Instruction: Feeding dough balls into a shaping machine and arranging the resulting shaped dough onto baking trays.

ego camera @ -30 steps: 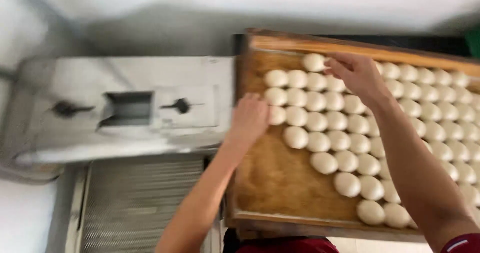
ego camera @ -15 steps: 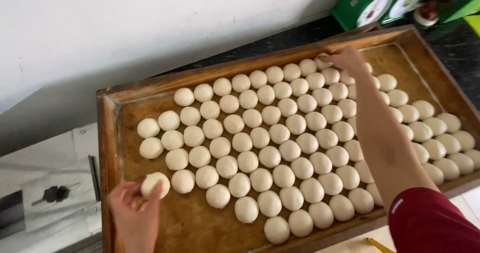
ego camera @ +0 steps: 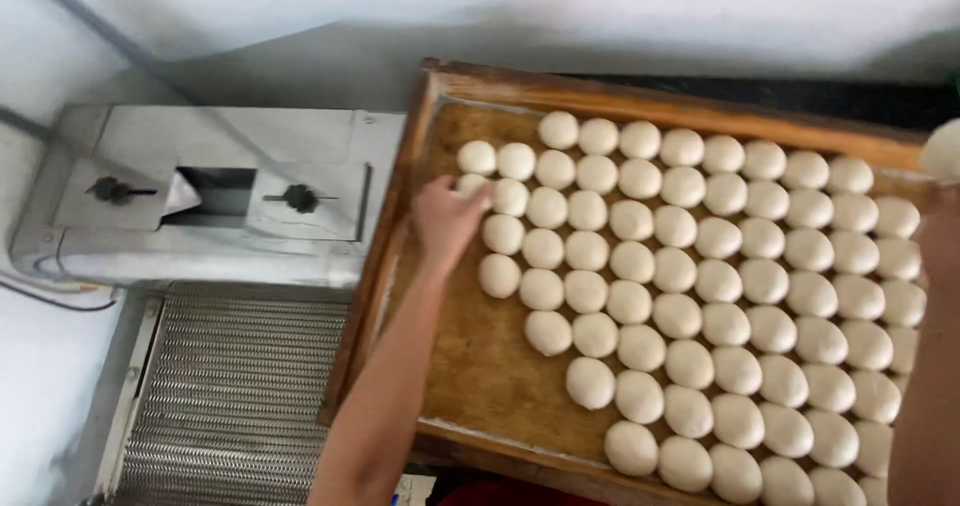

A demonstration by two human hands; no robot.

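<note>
Though pale, round dough balls (ego camera: 631,262)

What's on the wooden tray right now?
The wooden tray holds rows of round white dough balls, with bare board at its near-left corner. The left hand rests on one ball, hiding most of it. The right arm covers the tray's right edge.

Right hand (ego camera: 940,156) is mostly cut off at the edge — left fingers (ego camera: 470,194) hide part of a dough ball (ego camera: 478,188).
</note>
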